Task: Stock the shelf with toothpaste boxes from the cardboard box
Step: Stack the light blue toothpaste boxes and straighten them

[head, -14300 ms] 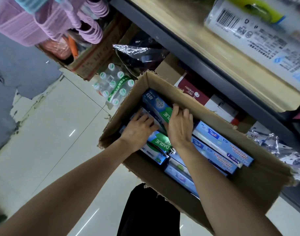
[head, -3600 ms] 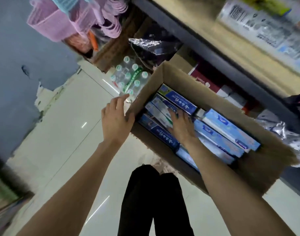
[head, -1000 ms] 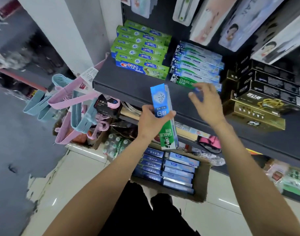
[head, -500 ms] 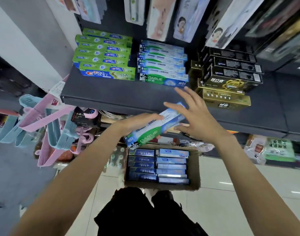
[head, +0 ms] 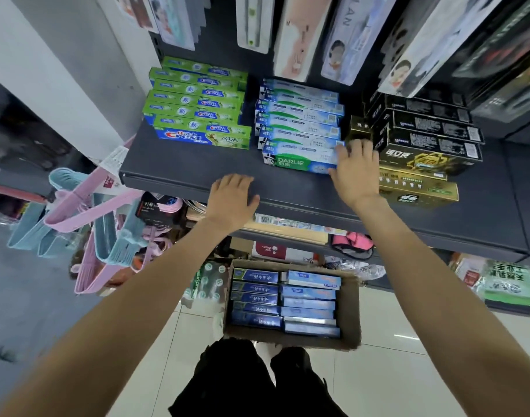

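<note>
A green and blue Darlie toothpaste box [head: 300,158] lies at the front of its stack on the dark shelf [head: 197,173]. My right hand [head: 355,170] rests against the box's right end, fingers spread over it. My left hand [head: 232,197] lies flat and empty on the shelf's front edge, left of that stack. Down on the floor stands the open cardboard box [head: 349,314], with several blue toothpaste boxes [head: 283,302] lying in two rows inside.
Green Crest boxes [head: 197,109] are stacked left of the Darlie stack, black and gold boxes [head: 420,149] right of it. Pink and blue hangers [head: 86,212] dangle at the shelf's left end. A lower shelf [head: 288,233] with goods runs beneath. My black-clad legs [head: 251,383] stand by the carton.
The Darlie box that both hands held in front of the shelf now lies on the stack. My left hand has let go and dropped onto the shelf edge.
</note>
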